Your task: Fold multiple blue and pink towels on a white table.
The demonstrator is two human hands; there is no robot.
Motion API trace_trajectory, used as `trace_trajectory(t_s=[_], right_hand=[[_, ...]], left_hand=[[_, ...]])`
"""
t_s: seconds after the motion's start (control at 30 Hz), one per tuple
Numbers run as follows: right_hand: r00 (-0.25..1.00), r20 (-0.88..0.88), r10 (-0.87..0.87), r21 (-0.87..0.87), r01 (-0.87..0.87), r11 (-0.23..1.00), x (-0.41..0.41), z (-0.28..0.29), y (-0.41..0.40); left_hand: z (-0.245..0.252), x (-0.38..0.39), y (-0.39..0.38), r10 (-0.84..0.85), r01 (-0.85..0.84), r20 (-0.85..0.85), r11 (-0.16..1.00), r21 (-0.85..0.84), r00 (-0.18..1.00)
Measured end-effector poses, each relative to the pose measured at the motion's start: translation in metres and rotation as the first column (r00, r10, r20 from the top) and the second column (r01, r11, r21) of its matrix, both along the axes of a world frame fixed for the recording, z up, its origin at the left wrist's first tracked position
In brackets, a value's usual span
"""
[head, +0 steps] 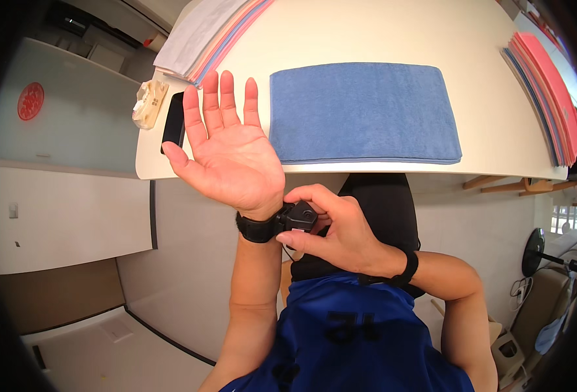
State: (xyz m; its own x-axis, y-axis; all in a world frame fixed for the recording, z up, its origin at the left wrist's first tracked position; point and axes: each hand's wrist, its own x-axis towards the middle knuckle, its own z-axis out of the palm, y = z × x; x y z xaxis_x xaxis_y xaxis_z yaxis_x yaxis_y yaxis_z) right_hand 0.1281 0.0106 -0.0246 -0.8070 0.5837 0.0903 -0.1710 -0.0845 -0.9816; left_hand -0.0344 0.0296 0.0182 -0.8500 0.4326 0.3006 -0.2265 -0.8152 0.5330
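Note:
My left hand (234, 152) is raised palm up at the table's near edge, its fingers spread and holding nothing. A black strap (256, 229) circles the left wrist and bears a small black device (302, 217). The thumb and fingers of my right hand (342, 230) grip that device from the side. Another black band (410, 268) is around my right wrist. A folded blue towel (364, 112) lies flat on the white table (367, 29), to the right of my left hand.
Stacks of folded towels lie at the table's far left (198, 36) and right end (546, 100). A black phone (173, 122), partly behind my left thumb and fingers, lies beside a tissue packet (150, 104). Wooden chair legs (523, 186) show under the table's right side; a fan (533, 252) stands lower right.

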Motion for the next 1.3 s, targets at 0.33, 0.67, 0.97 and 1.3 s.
trace_trajectory(t_s=[0.33, 0.67, 0.97, 1.3], right_hand=[[0.995, 0.093, -0.022, 0.125, 0.010, 0.992, 0.000, -0.006, -0.012], [0.989, -0.053, -0.138, 0.243, 0.147, 0.959, 0.002, -0.018, -0.013], [0.988, -0.063, -0.140, 0.315, 0.153, 0.937, 0.008, -0.013, -0.015], [0.985, -0.049, -0.167, 0.331, 0.174, 0.927, 0.011, -0.016, -0.017]], left_hand=[[0.002, -0.003, 0.014, 0.245, -0.309, -0.290, 0.930, -0.200, 0.925], [0.003, 0.007, 0.004, -0.080, 0.005, -0.322, 0.974, -0.227, 0.943], [-0.005, 0.000, 0.008, -0.358, 0.357, 0.113, 0.934, 0.024, 0.927], [0.002, 0.028, 0.017, -0.145, -0.025, -0.550, 0.957, -0.290, 0.823]])
